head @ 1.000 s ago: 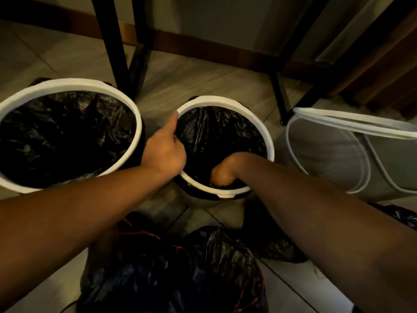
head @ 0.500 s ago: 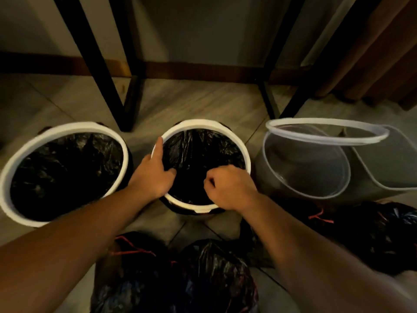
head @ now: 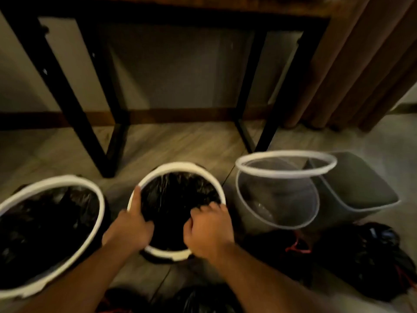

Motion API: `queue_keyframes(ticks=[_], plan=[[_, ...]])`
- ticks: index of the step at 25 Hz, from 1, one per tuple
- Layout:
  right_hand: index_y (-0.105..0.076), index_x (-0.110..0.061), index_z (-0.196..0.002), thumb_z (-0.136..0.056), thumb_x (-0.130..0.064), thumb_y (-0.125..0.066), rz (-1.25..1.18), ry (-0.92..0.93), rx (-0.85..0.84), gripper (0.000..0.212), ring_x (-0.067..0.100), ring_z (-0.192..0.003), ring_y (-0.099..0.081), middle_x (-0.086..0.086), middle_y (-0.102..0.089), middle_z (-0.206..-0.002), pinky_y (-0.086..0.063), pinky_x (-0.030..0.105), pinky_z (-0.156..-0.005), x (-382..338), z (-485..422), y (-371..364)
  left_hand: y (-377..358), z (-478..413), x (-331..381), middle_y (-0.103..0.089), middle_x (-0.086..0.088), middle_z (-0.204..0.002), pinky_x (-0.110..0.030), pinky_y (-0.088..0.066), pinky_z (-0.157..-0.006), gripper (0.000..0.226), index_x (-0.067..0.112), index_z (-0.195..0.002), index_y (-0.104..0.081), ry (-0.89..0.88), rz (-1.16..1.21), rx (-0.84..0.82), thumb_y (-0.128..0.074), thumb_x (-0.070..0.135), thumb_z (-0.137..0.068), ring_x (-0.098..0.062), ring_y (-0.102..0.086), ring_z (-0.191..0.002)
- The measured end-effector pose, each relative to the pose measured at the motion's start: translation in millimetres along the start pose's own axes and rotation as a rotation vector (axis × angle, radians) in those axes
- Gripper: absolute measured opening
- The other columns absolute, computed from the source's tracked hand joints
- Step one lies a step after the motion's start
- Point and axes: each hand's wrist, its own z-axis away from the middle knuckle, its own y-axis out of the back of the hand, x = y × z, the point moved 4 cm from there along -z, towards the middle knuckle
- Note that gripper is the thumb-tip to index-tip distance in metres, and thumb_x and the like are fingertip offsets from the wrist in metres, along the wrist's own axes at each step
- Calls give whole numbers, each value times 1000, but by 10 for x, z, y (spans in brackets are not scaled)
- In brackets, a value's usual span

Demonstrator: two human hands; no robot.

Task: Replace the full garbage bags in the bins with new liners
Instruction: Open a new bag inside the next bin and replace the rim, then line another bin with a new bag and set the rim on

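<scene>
Head view: we crouch over middle bin (head: 167,253) on floor, between lined bin (head: 56,180) and bare bin (head: 239,164). Left hand (head: 129,229) grips rim (head: 178,165), thumb laid along it. Right hand (head: 207,229) curls fingers into black liner (head: 176,199) at near edge. Liner thin, soft, slippery, quick to tear, we judge. Best pinched in bunched folds near rim, bin steadied by rim.

A black-legged table (head: 67,98) stands against the wall (head: 180,71). A brown curtain (head: 361,75) hangs to its right, and wooden skirting (head: 180,115) runs behind its legs.
</scene>
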Motion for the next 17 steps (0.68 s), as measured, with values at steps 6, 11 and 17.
queue_keyframes(ticks=[6, 11, 17], plan=[[-73, -34, -76, -49, -45, -70, -77, -162, 31, 30, 11, -74, -68, -14, -63, -71, -33, 36, -106, 108, 14, -112, -23, 66, 163, -56, -14, -125, -42, -53, -78, 114, 63, -152, 18, 33, 305, 253, -66, 35, -80, -39, -68, -104], [-60, -34, -65, -83, -45, -61, -6, -22, 537, 21, -3, -62, -59, -11, -60, -67, -29, 22, -98, 54, -82, 261, 254, -369, 356, -33, -41, -154, -51, -26, -121, 68, 13, -165, -14, 166, 835, 245, -43, -3, -106, -49, -37, -143], [-72, -29, -77, -77, -47, -72, -279, -228, 496, 18, 9, -84, -70, -9, -60, -102, -58, 24, -75, 288, -987, 1772, 1348, -108, 1411, -29, -35, -159, -41, -8, -129, 53, -12, -132, -55, 39, 500, 373, -52, -28, -81, -45, -22, -152]])
